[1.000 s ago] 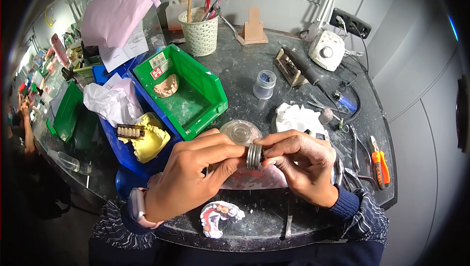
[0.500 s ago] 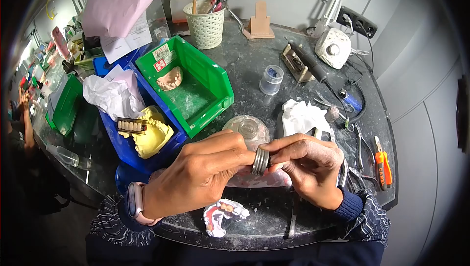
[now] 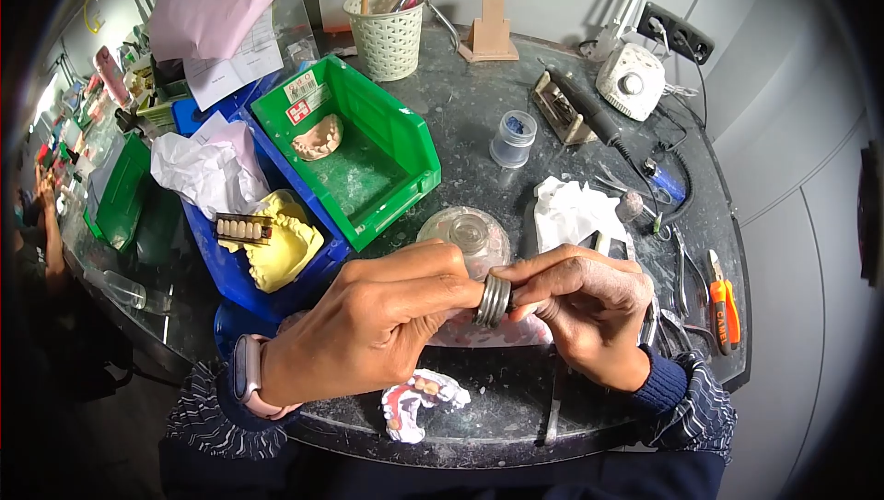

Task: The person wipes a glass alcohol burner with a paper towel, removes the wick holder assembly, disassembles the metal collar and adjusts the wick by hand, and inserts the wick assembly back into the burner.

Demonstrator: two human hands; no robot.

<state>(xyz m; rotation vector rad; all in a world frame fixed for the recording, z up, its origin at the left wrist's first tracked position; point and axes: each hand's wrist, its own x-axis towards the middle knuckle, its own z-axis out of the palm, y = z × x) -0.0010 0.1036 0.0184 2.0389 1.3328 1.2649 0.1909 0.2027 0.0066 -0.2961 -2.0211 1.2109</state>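
Note:
Between my two hands is a small coil of grey metal wire (image 3: 494, 303), its turns stacked close together. My left hand (image 3: 378, 320) is closed, thumb and forefinger pinching the coil's left side. From the right, my right hand (image 3: 594, 311) grips the same coil with bent fingers; the fingertips partly hide its end. Below the hands, near the bench's front edge, lies a white dental cast (image 3: 401, 414) with pink material and a few tooth-coloured pieces on it. Just behind the hands stands a round glass vessel (image 3: 467, 235), partly covered by them.
At left, a blue bin (image 3: 214, 265) holds crumpled paper and a yellow dental model (image 3: 285, 251). A green bin (image 3: 419, 164) beside it contains a beige cast (image 3: 319, 138). White tissue (image 3: 573, 215), pliers and orange-handled cutters (image 3: 725, 316) lie to the right.
The view has shifted slightly, so the bench things appear a little higher. Both hands keep hold of the wire coil, with hardly any change in grip.

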